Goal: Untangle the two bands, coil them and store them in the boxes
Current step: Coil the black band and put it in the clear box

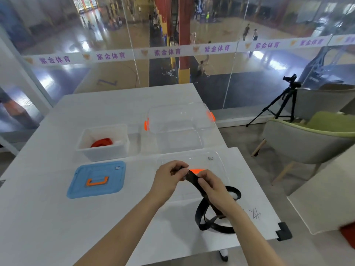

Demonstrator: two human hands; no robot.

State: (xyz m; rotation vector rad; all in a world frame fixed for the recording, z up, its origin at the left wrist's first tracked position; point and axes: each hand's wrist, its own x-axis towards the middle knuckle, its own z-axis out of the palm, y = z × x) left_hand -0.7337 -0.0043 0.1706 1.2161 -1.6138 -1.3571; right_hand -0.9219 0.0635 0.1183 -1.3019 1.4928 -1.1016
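A black band [199,217] runs from both my hands down into loose loops on the white table near its front right corner. My left hand [169,176] pinches the band's end, and my right hand [209,184] grips it a little further along; the stretch between them is taut. A red band [101,143] lies coiled inside the white box [84,150] at the left. Behind my hands stands a clear box [199,139] with orange latches and nothing visible inside.
A blue lid [80,189] with an orange handle lies flat in front of the white box. A clear lid [217,160] lies under my hands. Right of the table are a grey chair [307,143] and a tripod [278,104]. A glass wall stands behind.
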